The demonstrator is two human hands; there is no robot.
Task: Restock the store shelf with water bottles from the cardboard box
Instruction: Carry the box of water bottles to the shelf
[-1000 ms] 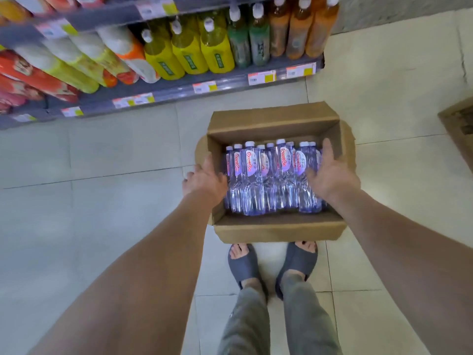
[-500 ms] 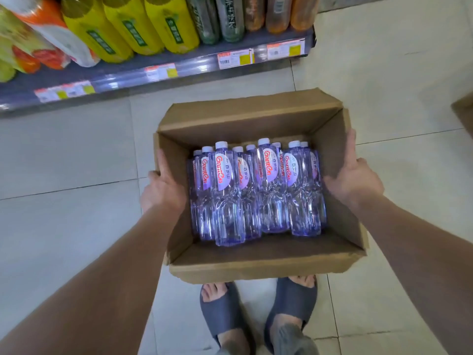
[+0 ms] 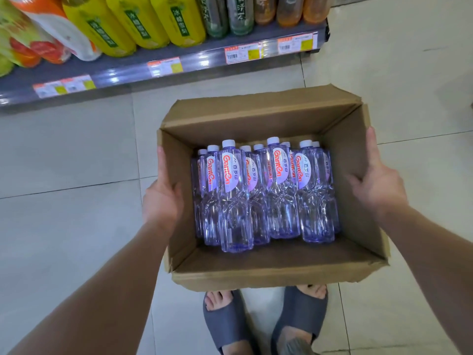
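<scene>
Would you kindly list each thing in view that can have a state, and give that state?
cardboard box: open, flaps up, gripped on both sides.
water bottles: capped, packed upright in the box, none taken out.
left hand: clasping the box's left wall, thumb inside.
right hand: clasping the box's right wall.
shelf: stocked with yellow, green and orange drink bottles.

A person is gripping an open brown cardboard box (image 3: 266, 274) by its side walls: the left hand (image 3: 161, 198) is clasping the left wall, the right hand (image 3: 378, 180) the right wall. Clear plastic water bottles with white caps (image 3: 256, 193) are lying packed inside. Grey slide sandals (image 3: 263, 321) are showing beneath on the pale tiled floor (image 3: 64, 213). A grey store shelf (image 3: 122, 70) is carrying yellow-labelled drink bottles (image 3: 143, 21).
</scene>
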